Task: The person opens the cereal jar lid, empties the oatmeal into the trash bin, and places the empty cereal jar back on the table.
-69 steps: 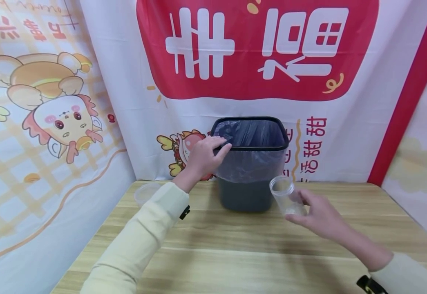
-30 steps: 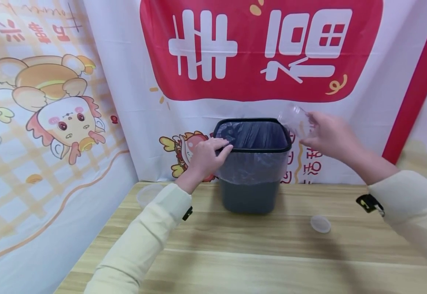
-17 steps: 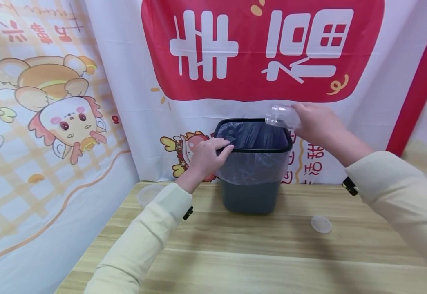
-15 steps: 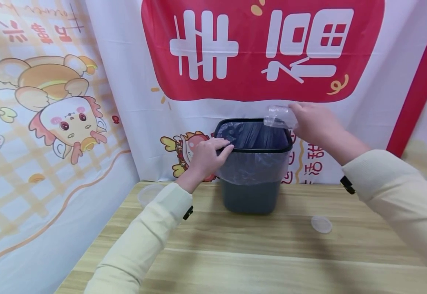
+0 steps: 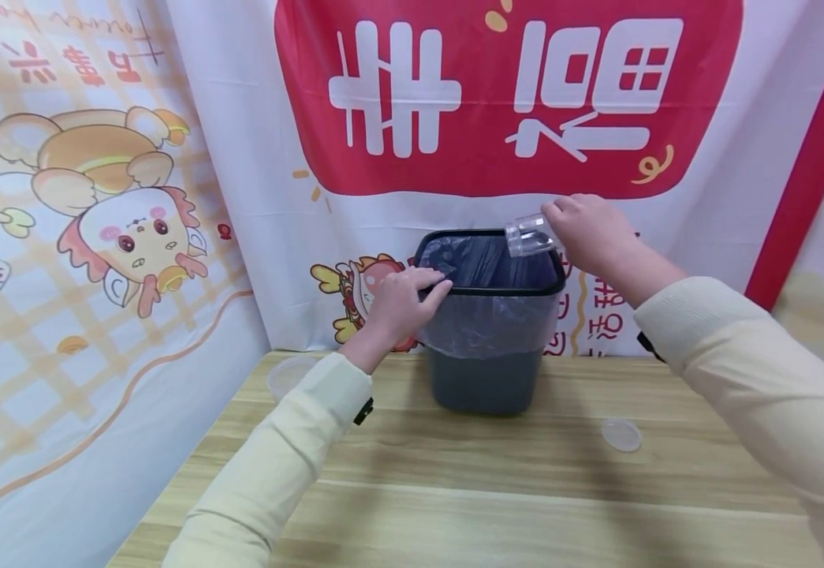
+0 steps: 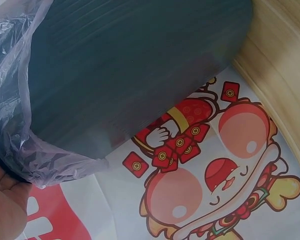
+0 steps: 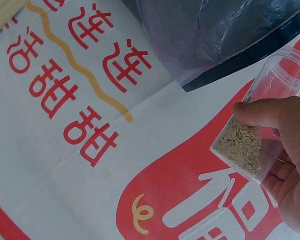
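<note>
My right hand (image 5: 589, 237) grips a clear plastic jar (image 5: 525, 236), held tilted over the right rim of the trash bin (image 5: 482, 379), mouth toward the opening. In the right wrist view, pale brown flaky bits (image 7: 242, 145) lie in the jar's base end, and the thumb presses its side. A dark bag with its edge folded outward lines the grey bin. My left hand (image 5: 400, 304) holds the bin's black rim at the left; in the left wrist view only part of that hand (image 6: 7, 205) shows beside the rim. The bottom of the bin's inside is hidden.
A round clear lid (image 5: 621, 435) lies on the wooden table (image 5: 454, 505) to the right of the bin. Partly behind the left sleeve sits another clear round plastic piece (image 5: 287, 375). A printed cloth (image 5: 234, 158) hangs close behind the bin.
My right hand has lifted the jar from beside the bin, brought it left over the rim and tipped it. The lid on the right came into view. My left hand stays at the rim.
</note>
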The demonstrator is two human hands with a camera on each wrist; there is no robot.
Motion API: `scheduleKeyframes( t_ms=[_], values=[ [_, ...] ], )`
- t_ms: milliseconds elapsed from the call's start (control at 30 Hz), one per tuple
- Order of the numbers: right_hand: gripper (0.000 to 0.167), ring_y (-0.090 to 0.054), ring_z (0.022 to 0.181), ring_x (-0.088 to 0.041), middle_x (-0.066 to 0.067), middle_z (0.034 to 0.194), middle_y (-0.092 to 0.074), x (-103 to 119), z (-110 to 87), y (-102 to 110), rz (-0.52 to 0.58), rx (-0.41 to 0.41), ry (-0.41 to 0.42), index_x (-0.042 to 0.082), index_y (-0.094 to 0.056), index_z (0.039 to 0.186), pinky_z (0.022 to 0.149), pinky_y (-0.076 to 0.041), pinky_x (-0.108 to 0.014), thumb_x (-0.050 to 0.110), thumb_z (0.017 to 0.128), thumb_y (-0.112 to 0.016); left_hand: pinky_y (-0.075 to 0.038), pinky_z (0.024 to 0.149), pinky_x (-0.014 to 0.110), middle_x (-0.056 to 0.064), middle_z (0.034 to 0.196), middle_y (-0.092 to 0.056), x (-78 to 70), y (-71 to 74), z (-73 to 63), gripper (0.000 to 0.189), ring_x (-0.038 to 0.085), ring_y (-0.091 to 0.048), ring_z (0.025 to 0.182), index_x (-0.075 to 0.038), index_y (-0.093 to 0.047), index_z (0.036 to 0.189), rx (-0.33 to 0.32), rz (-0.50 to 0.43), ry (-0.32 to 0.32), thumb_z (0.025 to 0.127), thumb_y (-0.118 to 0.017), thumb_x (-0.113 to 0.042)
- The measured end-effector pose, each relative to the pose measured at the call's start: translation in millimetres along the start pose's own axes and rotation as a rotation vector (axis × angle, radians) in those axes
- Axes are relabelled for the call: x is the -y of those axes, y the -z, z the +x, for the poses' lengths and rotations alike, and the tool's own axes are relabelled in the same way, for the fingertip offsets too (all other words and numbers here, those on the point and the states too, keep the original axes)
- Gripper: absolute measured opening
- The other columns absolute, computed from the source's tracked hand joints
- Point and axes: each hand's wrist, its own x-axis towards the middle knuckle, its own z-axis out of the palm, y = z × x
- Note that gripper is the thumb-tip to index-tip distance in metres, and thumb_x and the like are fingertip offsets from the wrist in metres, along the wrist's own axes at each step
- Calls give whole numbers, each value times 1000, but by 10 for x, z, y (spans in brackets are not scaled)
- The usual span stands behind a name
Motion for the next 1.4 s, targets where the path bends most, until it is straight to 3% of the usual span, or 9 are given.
scheduleKeyframes(
  t_ms=[700,1067,1400],
  values=[
    [71,-53,114,-42,-25,121,-58,24,90,-90,-210,-5,165,-4,-55,126,101,-42,-48,5,64,-89,-48,96,33,7,119,-68,-4,-4,-12,34,19,-61,113,-10,-70,119,-7,-6,-3,96,-60,-32],
    [75,-51,117,-40,-24,121,-58,92,157,-89,-413,9,243,-1,-55,131,106,-37,-47,7,65,-89,-48,95,32,6,118,-68,13,-9,-10,34,19,-62,112,-11,-70,119,-13,4,-4,96,-61,-33],
    [75,-50,118,-39,-23,124,-57,118,191,-99,-451,-37,307,0,-55,132,106,-37,-45,6,65,-89,-48,95,32,6,117,-69,-2,0,-5,32,19,-62,111,-10,-71,118,-18,10,-18,96,-61,-32]
  ],
)
